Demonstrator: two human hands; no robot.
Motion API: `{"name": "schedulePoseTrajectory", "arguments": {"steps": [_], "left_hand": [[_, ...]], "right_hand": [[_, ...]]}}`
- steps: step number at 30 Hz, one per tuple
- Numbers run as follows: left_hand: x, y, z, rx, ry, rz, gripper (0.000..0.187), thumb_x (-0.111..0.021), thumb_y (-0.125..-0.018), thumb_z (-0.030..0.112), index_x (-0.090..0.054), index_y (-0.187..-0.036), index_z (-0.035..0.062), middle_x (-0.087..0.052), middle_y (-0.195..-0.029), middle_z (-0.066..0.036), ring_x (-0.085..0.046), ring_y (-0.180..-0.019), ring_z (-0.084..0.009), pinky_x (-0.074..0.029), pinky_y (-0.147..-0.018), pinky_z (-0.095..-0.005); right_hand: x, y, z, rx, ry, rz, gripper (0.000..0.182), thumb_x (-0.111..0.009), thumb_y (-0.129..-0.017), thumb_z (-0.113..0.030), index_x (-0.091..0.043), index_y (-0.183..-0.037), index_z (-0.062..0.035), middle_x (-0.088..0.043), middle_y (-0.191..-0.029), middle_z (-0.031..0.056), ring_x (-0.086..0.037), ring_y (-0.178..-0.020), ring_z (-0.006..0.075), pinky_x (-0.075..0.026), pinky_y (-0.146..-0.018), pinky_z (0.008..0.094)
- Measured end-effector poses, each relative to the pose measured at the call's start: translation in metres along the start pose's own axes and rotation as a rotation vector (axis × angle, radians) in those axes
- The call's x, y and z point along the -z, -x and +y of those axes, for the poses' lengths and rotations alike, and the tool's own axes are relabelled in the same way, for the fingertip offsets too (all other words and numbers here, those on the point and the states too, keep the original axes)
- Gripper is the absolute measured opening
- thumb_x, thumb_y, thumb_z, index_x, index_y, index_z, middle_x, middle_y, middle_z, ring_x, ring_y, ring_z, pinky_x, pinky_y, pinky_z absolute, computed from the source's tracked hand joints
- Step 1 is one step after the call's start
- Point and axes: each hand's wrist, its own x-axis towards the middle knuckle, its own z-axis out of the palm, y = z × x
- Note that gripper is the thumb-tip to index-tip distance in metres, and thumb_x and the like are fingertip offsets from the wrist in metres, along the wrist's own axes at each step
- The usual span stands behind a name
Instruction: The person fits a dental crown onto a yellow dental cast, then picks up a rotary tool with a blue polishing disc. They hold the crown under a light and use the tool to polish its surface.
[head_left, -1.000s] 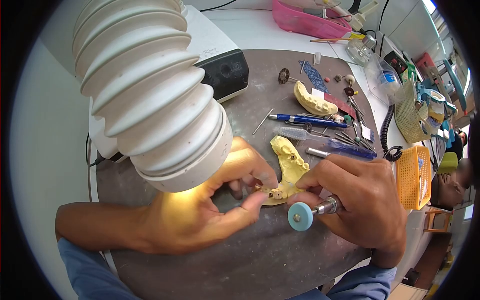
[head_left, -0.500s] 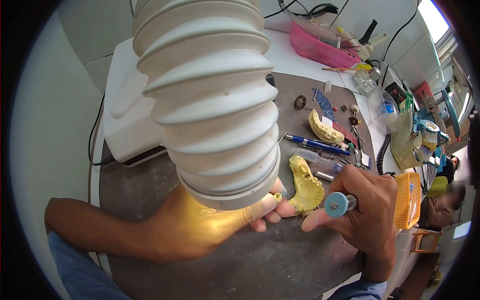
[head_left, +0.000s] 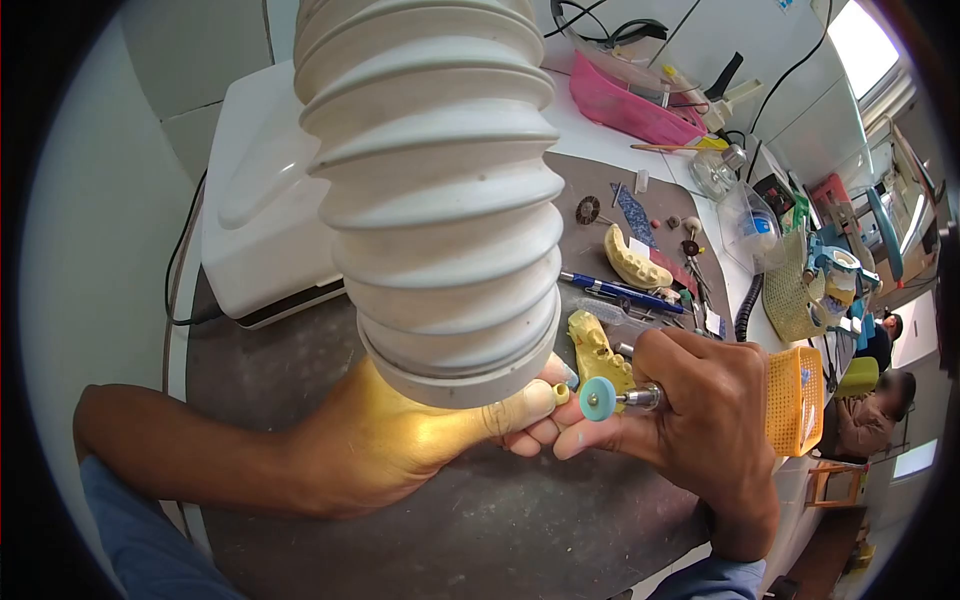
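Yellow hollow piece [head_left: 561, 393]: pinched in the left hand [head_left: 425, 435], lower centre of frame, presumably for steadiness.
Turquoise disc [head_left: 597, 398]: held near it, its handpiece [head_left: 642, 398] clasped in the right hand [head_left: 710, 420], seemingly for control.

Both sleeves [head_left: 140, 540] are blue (muted, slightly greyish).
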Motion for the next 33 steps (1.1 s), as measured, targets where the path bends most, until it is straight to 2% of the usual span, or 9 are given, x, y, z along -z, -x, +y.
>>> {"name": "schedulePoseTrajectory", "arguments": {"steps": [1, 11, 19, 25, 29, 33], "left_hand": [[-0.0005, 0.0002, 0.0, 0.0, 0.002, -0.001, 0.02, -0.057, -0.098, 0.008, -0.057, -0.116, -0.0017, -0.064, -0.102, -0.012, -0.062, -0.093, -0.0137, -0.052, -0.081, -0.0268], [0.0012, -0.0001, -0.0042, -0.034, 0.101, -0.041, 0.022, -0.057, -0.098, 0.008, -0.057, -0.118, -0.0025, -0.064, -0.103, -0.011, -0.062, -0.09, -0.0141, -0.052, -0.081, -0.0269], [0.0013, -0.0014, -0.0048, -0.043, 0.114, -0.073, 0.021, -0.057, -0.098, 0.007, -0.058, -0.116, -0.0036, -0.063, -0.101, -0.011, -0.06, -0.088, -0.0132, -0.052, -0.081, -0.0268], [0.0011, -0.0014, -0.0036, -0.036, 0.056, -0.065, 0.019, -0.057, -0.098, 0.006, -0.059, -0.114, -0.0035, -0.064, -0.098, -0.01, -0.06, -0.086, -0.0129, -0.052, -0.079, -0.0279], [-0.001, -0.001, -0.0021, -0.037, 0.065, -0.059, 0.018, -0.057, -0.098, 0.006, -0.059, -0.113, -0.0033, -0.064, -0.098, -0.011, -0.06, -0.086, -0.0136, -0.052, -0.08, -0.0283], [0.0001, -0.0023, -0.0026, -0.049, 0.066, -0.07, 0.017, -0.057, -0.098, 0.006, -0.059, -0.112, -0.0023, -0.063, -0.099, -0.012, -0.061, -0.088, -0.0145, -0.051, -0.08, -0.0287]], "right_hand": [[-0.0005, 0.0001, 0.0016, 0.032, 0.012, -0.005, 0.065, -0.073, -0.065, -0.068, -0.05, -0.062, -0.0074, -0.049, -0.052, 0.0015, -0.051, -0.04, 0.0173, -0.039, -0.038, 0.0328], [-0.0009, -0.0013, 0.0013, 0.053, 0.014, -0.016, 0.066, -0.071, -0.064, -0.071, -0.051, -0.062, -0.0078, -0.049, -0.051, 0.0011, -0.051, -0.04, 0.0172, -0.039, -0.039, 0.0323], [-0.0014, -0.0025, -0.0003, 0.057, -0.006, -0.043, 0.067, -0.072, -0.064, -0.071, -0.061, -0.07, -0.0048, -0.05, -0.052, 0.0014, -0.054, -0.041, 0.0174, -0.041, -0.04, 0.0314], [-0.0017, -0.004, 0.0004, 0.071, -0.014, -0.061, 0.068, -0.072, -0.063, -0.071, -0.062, -0.073, -0.0043, -0.052, -0.053, 0.0018, -0.055, -0.041, 0.0178, -0.043, -0.04, 0.0321], [-0.003, -0.0028, 0.0011, 0.063, -0.014, -0.068, 0.068, -0.072, -0.063, -0.071, -0.062, -0.072, -0.0047, -0.052, -0.053, 0.0019, -0.055, -0.042, 0.0179, -0.042, -0.04, 0.0322], [-0.0033, -0.0025, 0.0007, 0.057, -0.008, -0.019, 0.067, -0.072, -0.062, -0.072, -0.055, -0.065, -0.0068, -0.049, -0.051, 0.0012, -0.053, -0.041, 0.0173, -0.041, -0.039, 0.0322]]}}
